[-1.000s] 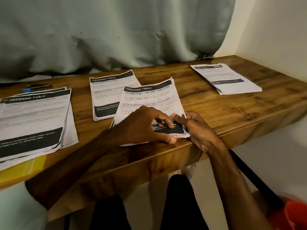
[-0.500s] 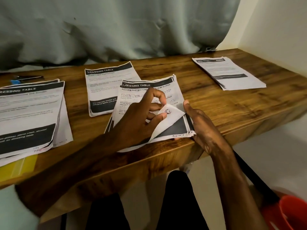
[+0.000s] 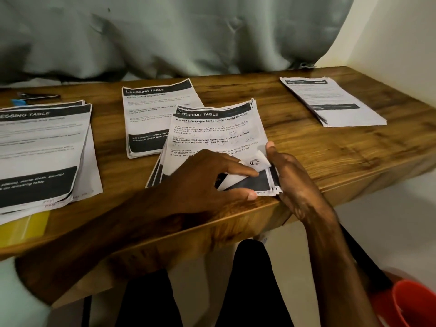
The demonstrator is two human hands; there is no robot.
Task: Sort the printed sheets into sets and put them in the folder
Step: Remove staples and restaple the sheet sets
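Observation:
A stack of printed sheets (image 3: 219, 135), headed "Dressing Table", lies in front of me at the table's near edge. My left hand (image 3: 210, 178) rests on its lower part. Its index finger and thumb pinch the top sheet's bottom right corner (image 3: 256, 161), which is curled back and shows its white underside. My right hand (image 3: 292, 182) stands flat against the stack's right edge, with the thumb touching the curled corner. A yellow folder (image 3: 23, 228) peeks out from under the big stack of sheets (image 3: 40, 152) at the left.
Another stack of sheets (image 3: 148, 114) lies behind the middle one, and a further stack (image 3: 332, 102) at the far right of the wooden table (image 3: 342, 159). A dark pen-like item (image 3: 39, 97) sits at the back left. A curtain hangs behind. A red bucket (image 3: 412, 305) stands on the floor at the right.
My left hand first pressed the stack's bottom corner, then lifted the top sheet's corner. That corner now lies lower, folded back against my right thumb.

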